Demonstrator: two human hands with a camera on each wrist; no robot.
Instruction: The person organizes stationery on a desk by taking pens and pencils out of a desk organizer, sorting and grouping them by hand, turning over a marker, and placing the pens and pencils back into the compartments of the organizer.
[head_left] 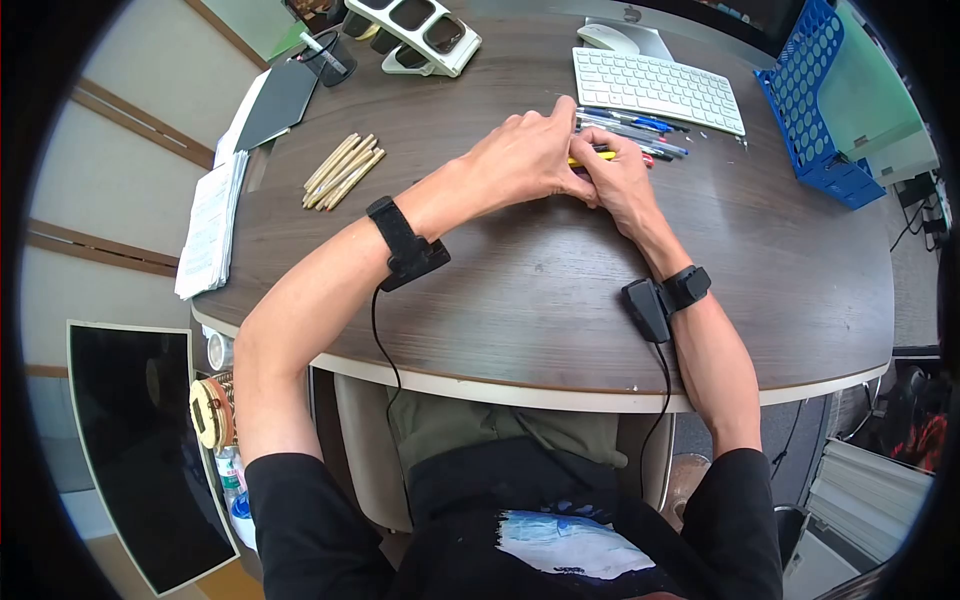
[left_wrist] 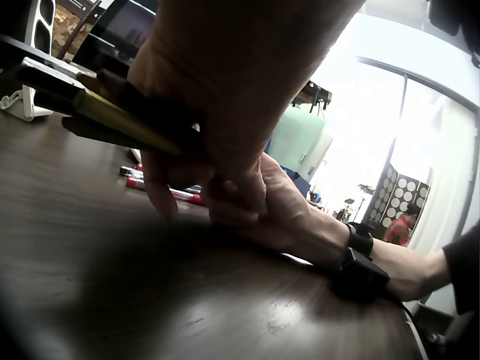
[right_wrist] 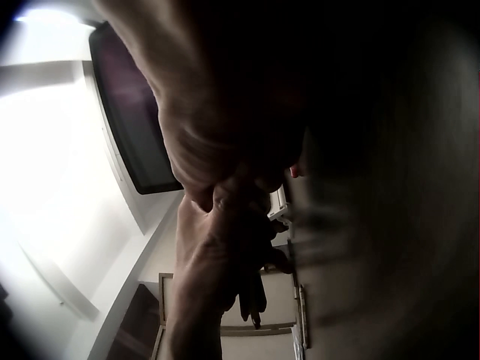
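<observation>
My left hand reaches across the desk and grips several pencils. Their ends stick out beyond the palm in the left wrist view, some pale yellow, some dark. Against it, my right hand has its fingers curled at a yellow pen, which is partly covered by both hands. The fingertips of the two hands meet there. Just behind them lies a loose pile of pens, blue, grey and red. Red-ended pens show on the desk past the hands in the left wrist view. The right wrist view is mostly dark.
A bundle of wooden pencils lies to the left. Behind the pens are a white keyboard and a mouse. A blue file holder stands right, a mesh pen cup and paper stack left.
</observation>
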